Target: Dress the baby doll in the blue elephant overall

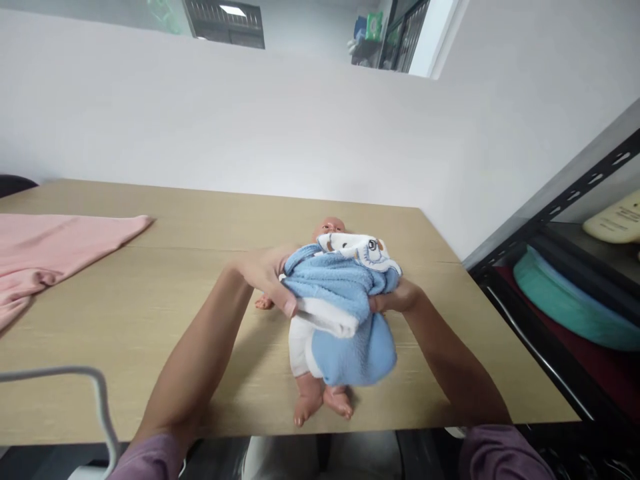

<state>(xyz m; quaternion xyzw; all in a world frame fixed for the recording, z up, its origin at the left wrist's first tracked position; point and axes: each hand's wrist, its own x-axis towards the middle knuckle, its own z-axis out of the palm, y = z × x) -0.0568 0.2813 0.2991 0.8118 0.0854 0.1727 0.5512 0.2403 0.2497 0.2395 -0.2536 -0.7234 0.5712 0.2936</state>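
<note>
Close to the near edge of the table (415, 393), the 2 bare feet of a doll (309, 398) point toward the person, and its long axis runs away from there to the head. Over its legs and white lower covering (301, 343) hangs a blue-and-white garment (325, 273), bunched crosswise between the 2 hands; what counts is that it lies straight over the doll's trunk, across that long axis. Left hand (265, 273) and right hand (399, 297) are each clamped on the cloth, 1 at either side, thumbs in front and most other fingers out of sight; neither is clearly nearer. Whether the fabric touches the trunk I cannot tell (it covers nearly everything from chin to hips). 1 small doll hand (264, 302) shows below the person's left hand; the other doll arm is hidden. Among the folds, the garment's openings are hard to make out. Beyond, the doll's head is partly screened by a printed white edge. Off to the left, a pink cloth (75, 243) is cut off by the frame.
</note>
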